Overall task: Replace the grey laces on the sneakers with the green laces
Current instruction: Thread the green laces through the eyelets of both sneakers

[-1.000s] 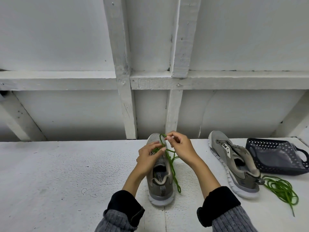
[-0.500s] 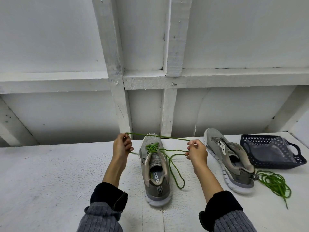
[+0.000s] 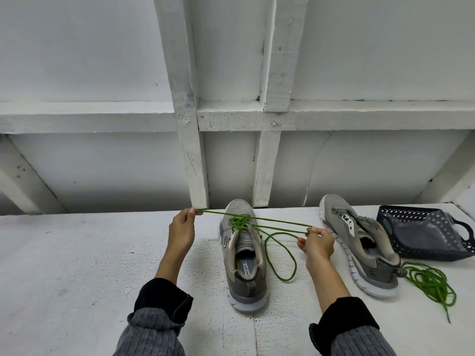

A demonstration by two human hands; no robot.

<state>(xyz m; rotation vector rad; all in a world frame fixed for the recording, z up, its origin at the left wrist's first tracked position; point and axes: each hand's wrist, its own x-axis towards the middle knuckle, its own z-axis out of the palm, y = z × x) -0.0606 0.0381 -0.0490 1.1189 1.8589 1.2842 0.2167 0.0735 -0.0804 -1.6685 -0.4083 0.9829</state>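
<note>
We record the centre sneaker (image 3: 244,255) standing upright on the white worktop (image 3: 77,265) at lower centre of the frame, toe pointing away toward the white timber wall (image 3: 231,73), heel nearest the camera. A green lace (image 3: 240,222) is threaded in crossing rows over its forefoot eyelets. Our left hand (image 3: 183,228), left of the shoe, has its grip closed in a pinch on one lace end, the strand running taut from the fingertips across to the eyelets. Our right hand (image 3: 317,244), right of the shoe, pinches the other run of lace near the thumb, remaining fingers loosely curled; from there a slack loop of the same lace drops onto the worktop beside the shoe's right flank. Both hands sit apart from the shoe itself, touching only lace. A second sneaker (image 3: 359,247) lies at right of frame, tilted onto its side with sole edge toward us, no lace visible in its eyelets. Just beside its heel a loose green lace (image 3: 429,281) lies coiled on the worktop. At far right a dark perforated basket (image 3: 421,232) lies tipped on its side; its contents we cannot tell. Dark cuffs over grey ribbed sleeves (image 3: 154,332) show at the bottom edge
</note>
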